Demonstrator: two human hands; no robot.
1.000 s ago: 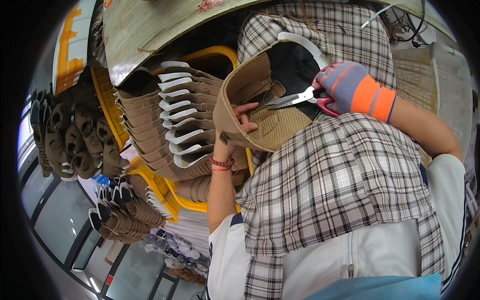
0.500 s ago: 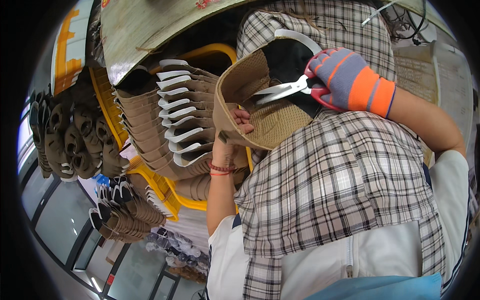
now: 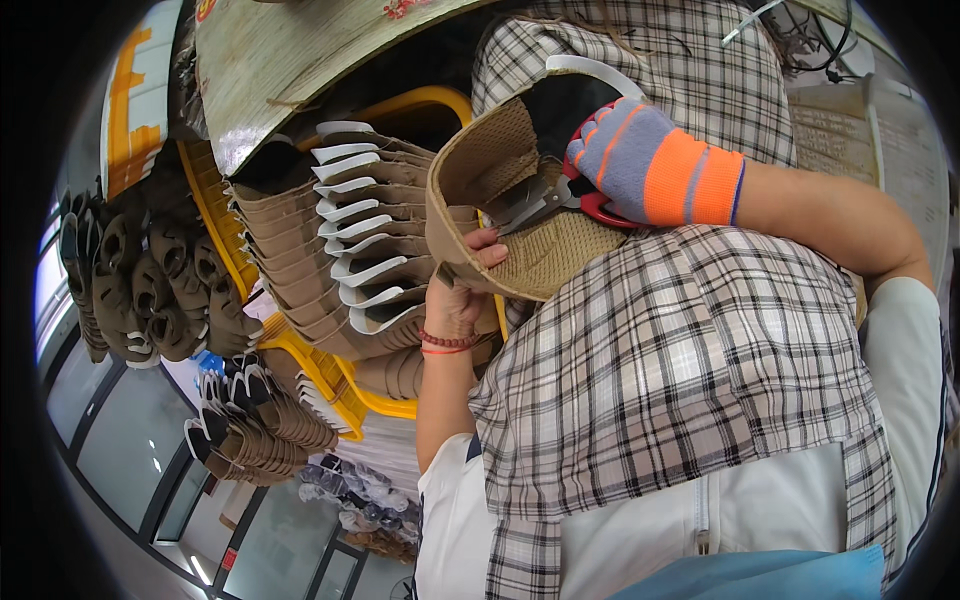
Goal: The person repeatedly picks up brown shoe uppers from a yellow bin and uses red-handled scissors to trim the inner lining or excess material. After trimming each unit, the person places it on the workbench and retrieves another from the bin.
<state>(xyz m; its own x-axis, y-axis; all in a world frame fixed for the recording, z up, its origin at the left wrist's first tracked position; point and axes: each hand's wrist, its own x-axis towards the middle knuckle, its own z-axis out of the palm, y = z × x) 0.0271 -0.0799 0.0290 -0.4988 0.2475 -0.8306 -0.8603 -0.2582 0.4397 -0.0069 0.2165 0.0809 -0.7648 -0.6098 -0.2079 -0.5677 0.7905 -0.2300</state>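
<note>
My left hand [image 3: 455,298] pinching the curved tan mesh piece [image 3: 555,258], right hand [image 3: 635,165] clutching red-handled metal scissors [image 3: 548,203], I should snip clear of fingers [image 3: 490,256].

Yellow plastic basket [image 3: 430,95], bearing nested brown fabric shoe uppers [image 3: 292,240], white-edged. Black-and-white plaid cloth apron [image 3: 660,350] over lap, brown mesh-lined fabric piece [image 3: 560,255] resting against it.

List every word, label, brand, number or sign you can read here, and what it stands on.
No text is readable here.
Small red sign among the glass panels: too small to read.
Red mark on the worktop: too small to tell whether it holds writing.
Orange-and-white panel: no words can be made out.
Red-handled scissors and brown piece: no lettering visible.
</note>
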